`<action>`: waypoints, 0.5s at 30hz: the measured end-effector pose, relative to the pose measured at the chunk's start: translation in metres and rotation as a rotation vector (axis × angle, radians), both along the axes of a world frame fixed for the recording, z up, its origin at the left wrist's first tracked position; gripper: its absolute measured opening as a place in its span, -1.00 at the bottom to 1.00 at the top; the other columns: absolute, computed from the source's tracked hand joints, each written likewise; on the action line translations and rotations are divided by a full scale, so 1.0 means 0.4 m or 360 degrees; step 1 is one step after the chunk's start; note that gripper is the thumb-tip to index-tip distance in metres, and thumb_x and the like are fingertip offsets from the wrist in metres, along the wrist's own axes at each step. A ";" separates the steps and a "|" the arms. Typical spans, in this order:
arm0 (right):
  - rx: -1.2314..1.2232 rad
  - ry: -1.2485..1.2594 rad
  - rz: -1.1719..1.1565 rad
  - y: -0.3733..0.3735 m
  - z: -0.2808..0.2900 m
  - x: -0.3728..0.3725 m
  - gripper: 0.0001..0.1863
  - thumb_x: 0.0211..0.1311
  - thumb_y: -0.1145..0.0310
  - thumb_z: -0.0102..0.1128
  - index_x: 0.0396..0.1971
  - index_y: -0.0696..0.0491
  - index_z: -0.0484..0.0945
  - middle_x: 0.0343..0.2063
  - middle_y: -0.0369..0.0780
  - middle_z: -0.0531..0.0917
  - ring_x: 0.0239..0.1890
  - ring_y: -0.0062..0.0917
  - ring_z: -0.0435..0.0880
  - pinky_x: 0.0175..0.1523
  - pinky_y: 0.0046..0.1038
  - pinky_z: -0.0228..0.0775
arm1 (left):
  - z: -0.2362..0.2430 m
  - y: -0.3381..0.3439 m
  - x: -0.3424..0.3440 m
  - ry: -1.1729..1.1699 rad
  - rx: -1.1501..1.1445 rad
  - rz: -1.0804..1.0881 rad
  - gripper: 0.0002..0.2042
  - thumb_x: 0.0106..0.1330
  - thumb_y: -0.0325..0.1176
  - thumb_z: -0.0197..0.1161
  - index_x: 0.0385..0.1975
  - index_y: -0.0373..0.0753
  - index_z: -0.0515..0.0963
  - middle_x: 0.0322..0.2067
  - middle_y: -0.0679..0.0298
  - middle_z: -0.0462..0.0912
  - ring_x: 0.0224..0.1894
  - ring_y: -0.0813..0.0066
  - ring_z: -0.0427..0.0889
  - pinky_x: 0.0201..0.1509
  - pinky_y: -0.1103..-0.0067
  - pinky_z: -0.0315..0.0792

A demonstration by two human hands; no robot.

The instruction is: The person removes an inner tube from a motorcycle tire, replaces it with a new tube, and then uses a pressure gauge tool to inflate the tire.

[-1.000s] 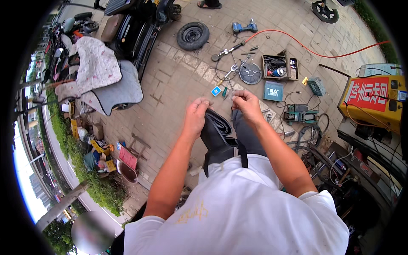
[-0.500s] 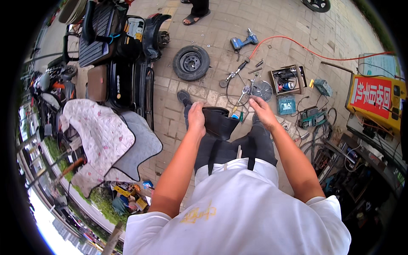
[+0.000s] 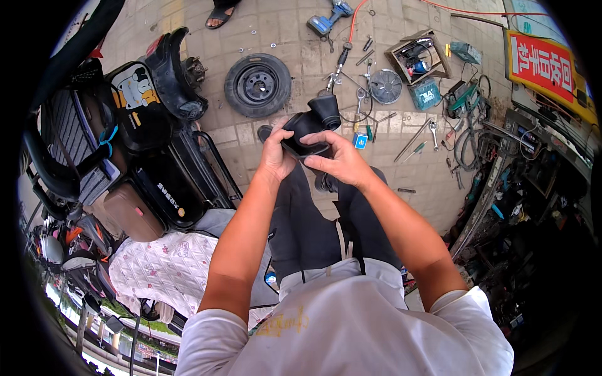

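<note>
A folded black rubber inner tube (image 3: pixel 325 111) is held up in front of my legs, one fold of it sticking out at the far side. My left hand (image 3: pixel 277 152) grips its left edge, thumb on top. My right hand (image 3: pixel 342 161) has its fingers on the tube's right side and its thumb underneath. Beyond the hands a small wheel with its tyre (image 3: pixel 258 85) lies flat on the paving. An air hose with a metal inflator (image 3: pixel 342 57) rests to the right of the wheel, and a small blue box (image 3: pixel 360 140) sits near my right hand.
A blue cordless impact wrench (image 3: pixel 324 22), a wooden tool box (image 3: pixel 417 57), a round grey disc (image 3: pixel 385 86) and an adjustable wrench (image 3: pixel 433 130) lie on the ground. At left stands a black three-wheeler (image 3: pixel 164 188) with a quilted cover (image 3: pixel 169 266). A person's sandalled foot (image 3: pixel 219 17) is at the top.
My right hand, apart from the inner tube before, has come in from the right and taken hold of it beside the left hand. The whole view has shifted too.
</note>
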State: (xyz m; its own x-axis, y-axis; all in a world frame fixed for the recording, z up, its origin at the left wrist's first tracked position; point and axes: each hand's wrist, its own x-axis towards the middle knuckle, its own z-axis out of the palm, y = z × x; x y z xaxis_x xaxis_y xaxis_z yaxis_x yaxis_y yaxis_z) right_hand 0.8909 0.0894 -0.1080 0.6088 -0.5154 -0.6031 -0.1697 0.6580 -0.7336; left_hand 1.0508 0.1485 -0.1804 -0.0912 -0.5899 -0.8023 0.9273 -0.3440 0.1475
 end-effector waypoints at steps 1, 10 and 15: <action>-0.0049 -0.0055 0.0005 0.000 -0.034 0.003 -0.54 0.16 0.22 0.36 -0.03 0.19 0.50 -0.13 -0.23 0.61 -0.14 -0.62 0.55 0.01 -0.51 0.40 | -0.042 0.000 0.013 0.0158 0.0062 -0.0007 -0.43 0.10 -0.41 0.04 0.22 -0.25 0.26 0.06 0.08 0.45 0.04 0.16 0.49 0.10 0.22 0.40; 0.0300 0.0505 0.0058 -0.135 -0.423 -0.068 0.18 -0.08 -0.21 0.40 0.34 0.27 0.00 0.19 0.15 0.32 0.25 -0.16 0.33 0.27 -0.25 0.21 | -0.251 -0.057 -0.014 -0.0799 -0.0272 -0.0775 -0.39 0.01 -0.72 -0.20 0.18 -0.36 0.36 0.05 0.10 0.52 0.12 0.31 0.48 0.24 0.50 0.29; 0.0917 0.0098 -0.0356 -0.182 -0.629 -0.038 -0.42 0.21 0.18 0.28 0.13 0.17 0.32 0.01 -0.11 0.52 0.05 -0.37 0.51 0.15 -0.30 0.34 | -0.362 -0.084 -0.032 -0.1256 -0.0459 -0.0886 -0.35 0.02 -0.74 -0.19 0.24 -0.35 0.31 0.13 0.14 0.48 0.19 0.42 0.42 0.29 0.59 0.20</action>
